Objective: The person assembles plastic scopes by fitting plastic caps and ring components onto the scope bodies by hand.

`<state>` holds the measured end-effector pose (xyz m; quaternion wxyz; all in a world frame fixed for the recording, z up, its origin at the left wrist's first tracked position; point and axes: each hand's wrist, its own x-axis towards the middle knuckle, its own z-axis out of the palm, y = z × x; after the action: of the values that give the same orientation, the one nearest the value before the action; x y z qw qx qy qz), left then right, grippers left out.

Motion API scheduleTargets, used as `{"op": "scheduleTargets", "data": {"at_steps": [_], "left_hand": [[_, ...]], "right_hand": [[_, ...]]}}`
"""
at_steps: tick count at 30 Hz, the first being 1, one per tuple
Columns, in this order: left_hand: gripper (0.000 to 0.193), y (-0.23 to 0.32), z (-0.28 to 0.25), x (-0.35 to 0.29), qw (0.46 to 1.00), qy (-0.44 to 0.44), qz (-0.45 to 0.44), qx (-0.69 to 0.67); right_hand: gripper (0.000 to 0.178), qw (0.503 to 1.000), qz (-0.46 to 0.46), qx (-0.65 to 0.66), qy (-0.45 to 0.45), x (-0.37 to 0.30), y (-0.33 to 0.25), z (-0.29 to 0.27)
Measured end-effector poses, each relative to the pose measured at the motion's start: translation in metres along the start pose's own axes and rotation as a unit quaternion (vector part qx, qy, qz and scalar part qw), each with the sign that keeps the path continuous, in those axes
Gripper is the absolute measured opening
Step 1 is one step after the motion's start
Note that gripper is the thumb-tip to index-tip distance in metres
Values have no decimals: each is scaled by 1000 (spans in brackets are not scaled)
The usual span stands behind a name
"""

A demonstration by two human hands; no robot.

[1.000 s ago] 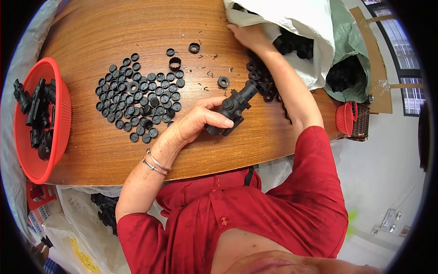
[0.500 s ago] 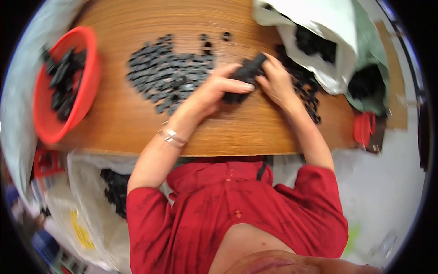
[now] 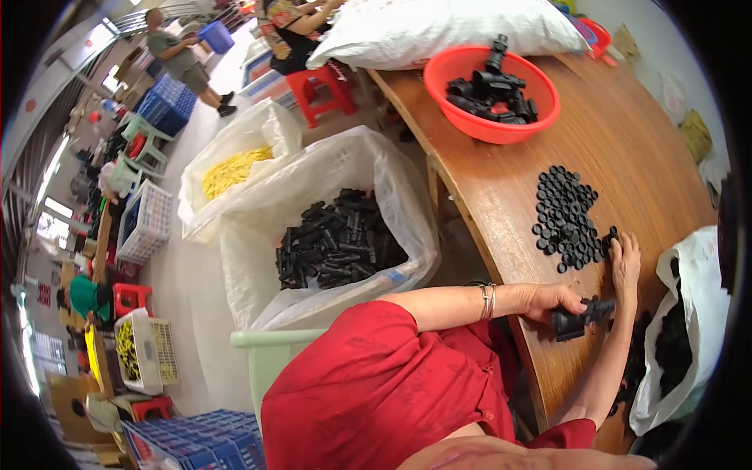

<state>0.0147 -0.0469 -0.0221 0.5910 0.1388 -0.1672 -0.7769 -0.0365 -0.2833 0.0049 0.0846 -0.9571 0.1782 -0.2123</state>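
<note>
My left hand [image 3: 548,301] is closed around a black plastic scope-shaped tube [image 3: 576,322], wide at one end, held low over the table's near edge. Past it, my right hand [image 3: 626,265] reaches out with its fingers stretched onto the edge of a spread of small black rings [image 3: 565,220]. Its fingertips touch or nearly touch the outermost rings; whether one is between them is hidden.
A red basin [image 3: 542,119] of similar black tubes stands on the wooden table [image 3: 501,200]. A white sack [image 3: 693,274] of black parts lies at right. Beside the table are a lined bin [image 3: 258,266] of black tubes and a bag of yellow pieces [image 3: 236,171]. People are farther off.
The view has swung left, bringing the bins and room into sight. My hands have come apart: the left keeps the black tube, while the right has moved over to the rings.
</note>
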Motion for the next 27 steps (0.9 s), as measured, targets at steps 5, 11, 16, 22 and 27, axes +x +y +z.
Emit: {"op": "scheduleTargets", "data": {"at_steps": [5,11,16,22,27], "left_hand": [[36,15,-3,-9,994,9,60,-94],[43,13,4,-9,997,14,82,-10],[56,3,-2,-3,997,21,67,-20],[60,19,-3,-27,997,37,52,49],[71,30,23,-29,992,1,7,129]], "right_hand": [[26,997,20,37,-58,-16,-32,-2],[21,1000,-1,-7,-13,-65,-27,-14],[19,1000,6,6,10,-85,-49,-41],[24,996,48,2,71,-112,-89,-51],[17,977,107,102,155,-145,-131,-71]]}}
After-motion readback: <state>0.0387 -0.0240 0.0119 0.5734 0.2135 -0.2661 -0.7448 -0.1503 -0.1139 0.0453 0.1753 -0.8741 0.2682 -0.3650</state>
